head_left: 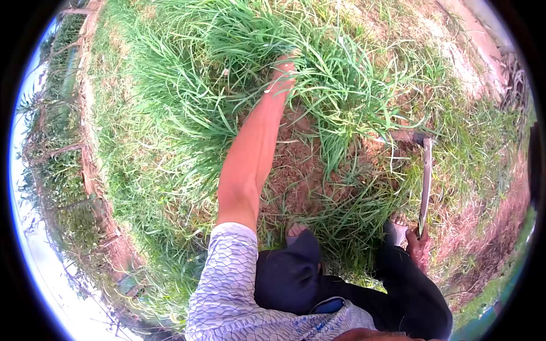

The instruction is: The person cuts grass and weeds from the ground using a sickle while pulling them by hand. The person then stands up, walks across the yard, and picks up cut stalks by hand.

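Left hand (289,59) mostly hidden in tall grass (187,85); grip cannot be told. Right hand (418,248) grips near end of tool (426,184), beside right foot (400,221). Exposed soil (293,176) looks already worked; flattened blades (352,221) lie near foot; much tall grass stands, apparently uncut.

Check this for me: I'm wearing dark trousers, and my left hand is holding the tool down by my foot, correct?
Not quite: the head view shows your right hand holding the tool; your left arm reaches into the green grass.
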Available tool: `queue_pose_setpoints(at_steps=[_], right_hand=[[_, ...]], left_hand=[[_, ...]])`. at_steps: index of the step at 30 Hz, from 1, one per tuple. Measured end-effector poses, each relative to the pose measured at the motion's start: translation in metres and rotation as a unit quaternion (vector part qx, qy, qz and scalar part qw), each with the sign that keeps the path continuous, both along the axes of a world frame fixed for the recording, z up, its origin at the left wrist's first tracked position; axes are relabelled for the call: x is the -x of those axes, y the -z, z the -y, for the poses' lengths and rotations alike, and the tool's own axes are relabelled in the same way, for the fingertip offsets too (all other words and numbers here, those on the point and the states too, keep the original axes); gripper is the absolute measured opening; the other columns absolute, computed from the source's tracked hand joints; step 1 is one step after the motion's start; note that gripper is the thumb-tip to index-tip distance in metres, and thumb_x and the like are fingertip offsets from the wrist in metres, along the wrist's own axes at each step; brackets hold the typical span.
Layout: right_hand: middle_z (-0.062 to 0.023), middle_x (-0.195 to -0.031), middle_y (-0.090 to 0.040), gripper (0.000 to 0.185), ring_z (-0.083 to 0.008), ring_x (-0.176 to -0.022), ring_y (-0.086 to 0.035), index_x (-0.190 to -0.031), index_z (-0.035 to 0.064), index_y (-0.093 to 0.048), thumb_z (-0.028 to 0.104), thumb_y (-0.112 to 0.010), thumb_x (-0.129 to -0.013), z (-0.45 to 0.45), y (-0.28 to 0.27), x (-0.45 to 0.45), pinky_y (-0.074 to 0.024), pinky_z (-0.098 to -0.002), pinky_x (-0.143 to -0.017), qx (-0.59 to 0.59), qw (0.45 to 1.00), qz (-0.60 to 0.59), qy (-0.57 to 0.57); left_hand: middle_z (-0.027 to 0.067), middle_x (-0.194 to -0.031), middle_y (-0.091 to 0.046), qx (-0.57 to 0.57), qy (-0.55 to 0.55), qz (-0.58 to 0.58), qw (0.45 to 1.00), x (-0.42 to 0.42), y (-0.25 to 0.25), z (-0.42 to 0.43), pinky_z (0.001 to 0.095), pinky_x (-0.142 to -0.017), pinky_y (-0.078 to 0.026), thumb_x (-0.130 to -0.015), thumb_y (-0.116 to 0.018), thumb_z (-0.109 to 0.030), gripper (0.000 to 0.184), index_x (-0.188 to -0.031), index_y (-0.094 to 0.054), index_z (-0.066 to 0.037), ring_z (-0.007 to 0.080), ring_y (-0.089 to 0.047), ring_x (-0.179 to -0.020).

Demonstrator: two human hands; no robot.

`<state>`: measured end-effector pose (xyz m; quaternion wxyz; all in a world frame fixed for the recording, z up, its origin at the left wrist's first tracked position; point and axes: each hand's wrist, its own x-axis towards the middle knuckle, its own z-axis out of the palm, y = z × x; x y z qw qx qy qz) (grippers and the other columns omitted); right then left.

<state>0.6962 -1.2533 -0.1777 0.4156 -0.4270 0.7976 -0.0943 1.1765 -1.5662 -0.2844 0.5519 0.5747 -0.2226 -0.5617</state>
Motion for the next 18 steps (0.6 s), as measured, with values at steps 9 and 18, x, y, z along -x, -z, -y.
queue_pose_setpoints(at_steps=[9,18], right_hand=[[0.0003,-0.058,-0.041,0.027,-0.0117,-0.050,-0.037,-0.079,0.0064,-0.048,0.026,-0.067,-0.076,0.002,-0.001,-0.011,-0.0322,-0.0308,-0.046,-0.073,0.992,0.042,0.090],[-0.0049,-0.065,-0.044,0.033,-0.0158,-0.058,-0.039,-0.085,0.0026,-0.051,0.031,-0.064,-0.076,-0.007,0.005,-0.014,-0.0336,-0.0366,-0.053,-0.064,0.997,-0.004,0.039]], left_hand=[[0.0120,-0.094,-0.062,-0.032,0.156,0.156,0.975,0.071,-0.107,-0.074,0.0387,-0.076,-0.048,-0.085,-0.066,-0.040,0.052,-0.109,-0.057,0.005,0.0233,-0.057,-0.084],[0.0099,-0.060,-0.048,0.178,0.704,0.026,0.687,0.152,-0.120,-0.267,0.0430,-0.054,-0.042,-0.091,-0.057,-0.040,0.040,-0.081,-0.054,-0.001,0.0228,-0.048,-0.055]])
